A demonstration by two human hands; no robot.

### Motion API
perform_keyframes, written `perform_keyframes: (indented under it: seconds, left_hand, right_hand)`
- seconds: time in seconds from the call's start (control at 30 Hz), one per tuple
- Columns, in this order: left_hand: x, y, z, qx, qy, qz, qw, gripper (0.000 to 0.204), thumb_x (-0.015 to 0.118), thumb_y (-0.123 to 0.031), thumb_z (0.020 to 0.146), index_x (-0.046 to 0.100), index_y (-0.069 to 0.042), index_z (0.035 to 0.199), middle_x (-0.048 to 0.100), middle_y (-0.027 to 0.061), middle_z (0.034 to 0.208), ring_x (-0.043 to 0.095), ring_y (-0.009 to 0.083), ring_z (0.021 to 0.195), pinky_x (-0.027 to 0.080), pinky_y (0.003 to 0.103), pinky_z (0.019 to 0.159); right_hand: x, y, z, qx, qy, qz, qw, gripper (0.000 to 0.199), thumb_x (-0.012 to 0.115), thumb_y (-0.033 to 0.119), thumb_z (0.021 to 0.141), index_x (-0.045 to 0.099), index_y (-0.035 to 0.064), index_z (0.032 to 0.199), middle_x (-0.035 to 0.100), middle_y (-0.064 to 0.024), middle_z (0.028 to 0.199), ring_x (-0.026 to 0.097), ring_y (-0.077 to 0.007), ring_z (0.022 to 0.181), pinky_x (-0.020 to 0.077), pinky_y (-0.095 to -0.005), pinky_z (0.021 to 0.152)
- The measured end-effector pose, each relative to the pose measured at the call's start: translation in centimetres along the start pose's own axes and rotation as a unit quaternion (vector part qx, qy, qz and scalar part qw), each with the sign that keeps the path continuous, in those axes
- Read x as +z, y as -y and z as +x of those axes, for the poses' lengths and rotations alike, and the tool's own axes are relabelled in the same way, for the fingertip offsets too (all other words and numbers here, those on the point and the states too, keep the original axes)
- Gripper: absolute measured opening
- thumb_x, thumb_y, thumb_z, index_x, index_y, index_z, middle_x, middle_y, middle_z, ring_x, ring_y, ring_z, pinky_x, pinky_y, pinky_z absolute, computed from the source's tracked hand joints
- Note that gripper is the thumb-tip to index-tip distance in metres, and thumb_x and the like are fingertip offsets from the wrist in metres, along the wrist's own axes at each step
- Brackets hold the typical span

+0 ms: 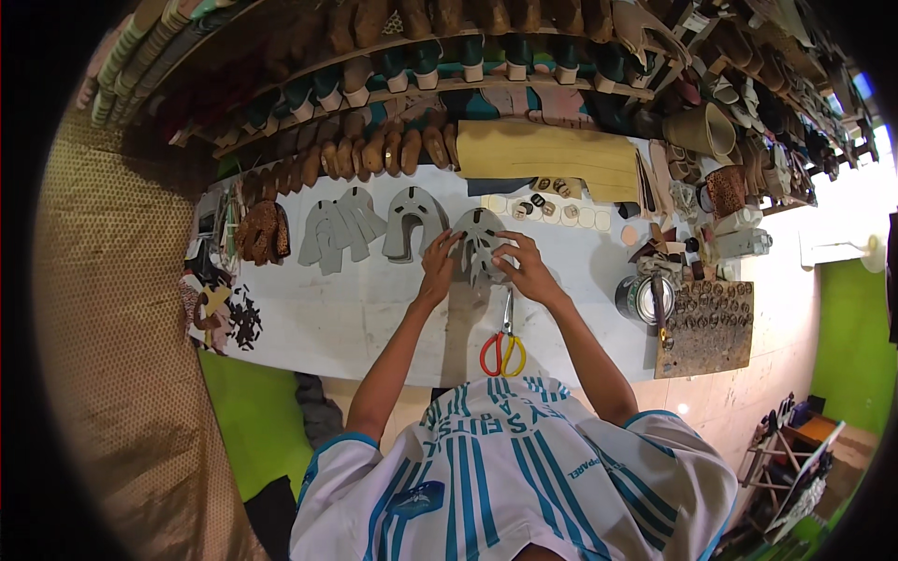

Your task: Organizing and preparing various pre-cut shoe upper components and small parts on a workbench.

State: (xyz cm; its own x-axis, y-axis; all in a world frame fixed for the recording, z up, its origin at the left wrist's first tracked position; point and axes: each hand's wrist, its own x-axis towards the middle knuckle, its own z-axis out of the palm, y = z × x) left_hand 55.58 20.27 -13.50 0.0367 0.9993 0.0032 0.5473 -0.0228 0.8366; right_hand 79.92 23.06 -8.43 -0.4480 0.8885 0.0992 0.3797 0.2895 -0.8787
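A grey, horseshoe-shaped shoe-upper piece (477, 221) with a small dark tab at its top lies on the white table in front of me. Its lower part splits into narrow, pale strips or cut-outs, too fine to make out. My left hand (437, 268) closes its fingertips on the left edge of this piece. On the opposite edge, my right hand (528, 269) has bent fingers holding it. Scissors (508, 337) with one red and one yellow handle lie just below, blades pointing toward the piece. Beside my left hand sits a stack of similar grey uppers (412, 222).
More grey uppers (335, 230) lie farther left, near small black strips (246, 320). A tin can (644, 299) and a board of rings (706, 327) stand right. Behind are yellow sheet material (547, 150), round pale pieces (596, 219) and shelves of wooden shoe lasts (374, 150).
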Motion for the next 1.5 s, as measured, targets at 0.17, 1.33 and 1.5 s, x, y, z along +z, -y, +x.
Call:
perform_keyframes:
  seconds: [0.17, 1.33, 1.5]
  left_hand:
    - [-1.0, 0.9, -0.2, -0.012, 0.077, -0.15, 0.986, 0.034, 0.064, -0.008, 0.089, 0.065, -0.012, 0.122, 0.053, 0.0053, 0.146, 0.042, 0.029, 0.138, 0.037, 0.041, 0.111]
    - [-0.1, 4.3, 5.6, 0.039, -0.07, 0.182, 0.98, 0.026, 0.067, -0.034, 0.096, 0.07, -0.01, 0.106, 0.056, 0.0054, 0.134, 0.045, 0.0275, 0.131, 0.021, 0.052, 0.112]
    - [0.4, 3.8, 5.5, 0.037, -0.103, 0.214, 0.971, 0.031, 0.07, -0.035, 0.093, 0.068, -0.012, 0.113, 0.051, 0.0085, 0.14, 0.04, 0.0309, 0.136, 0.02, 0.053, 0.113]
  right_hand:
    - [-0.4, 2.2, -1.3, -0.016, 0.047, 0.02, 0.999, 0.014, 0.068, 0.023, 0.097, 0.07, 0.0102, 0.102, 0.056, -0.0114, 0.141, 0.043, -0.0357, 0.136, 0.034, -0.0458, 0.113]
    - [4.7, -8.3, 5.0, 0.05, -0.144, -0.137, 0.979, 0.02, 0.069, 0.021, 0.095, 0.073, 0.0019, 0.093, 0.065, -0.0136, 0.12, 0.058, -0.0365, 0.114, 0.0469, -0.0466, 0.096]
    - [4.8, -8.7, 5.1, 0.077, -0.122, -0.12, 0.982, 0.021, 0.07, 0.024, 0.095, 0.071, 0.0032, 0.1, 0.063, -0.0138, 0.124, 0.056, -0.0372, 0.117, 0.0447, -0.0485, 0.098]
